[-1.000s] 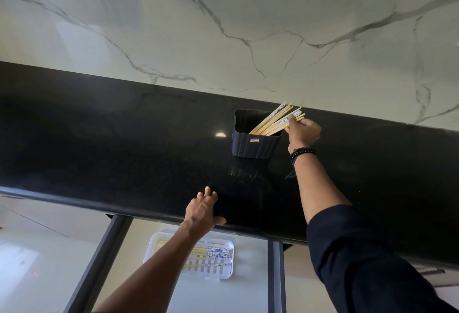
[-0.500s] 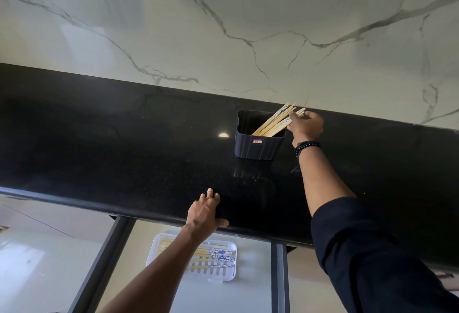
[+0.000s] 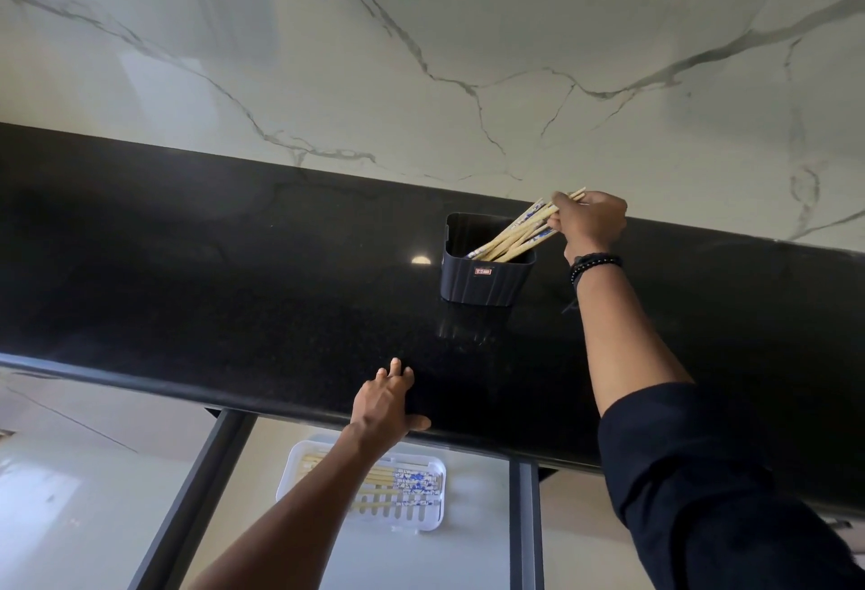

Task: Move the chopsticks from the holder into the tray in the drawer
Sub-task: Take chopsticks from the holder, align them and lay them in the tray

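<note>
**Bundle gripped at holder; lift not yet made**

Nearest me, the drawer (image 3: 468, 557) stands open under the counter (image 3: 234, 285). The white tray (image 3: 433, 525) sits on its floor. Laid sticks (image 3: 412, 482) lie side by side across the tray, patterned ends to the right. I judge there is room for more along the tray's near side.

The left hand (image 3: 381, 407) lies flat on the counter's front edge, fingers straight, holding nothing. This is likely a brace for the long reach. Its forearm crosses above the tray's left part, so the way down looks freer on the right.

Farther off, the holder (image 3: 482, 283) sits at the back of the counter, near the wall (image 3: 421, 51). The chopsticks (image 3: 510, 238) lean out over its right rim, low ends inside. The right hand (image 3: 590, 219) has its fingers curled round their upper ends and takes the whole bundle. The lean suits a pull up and to the right. The tips must clear the holder's rim, then the counter edge, before going down to the drawer.
</note>
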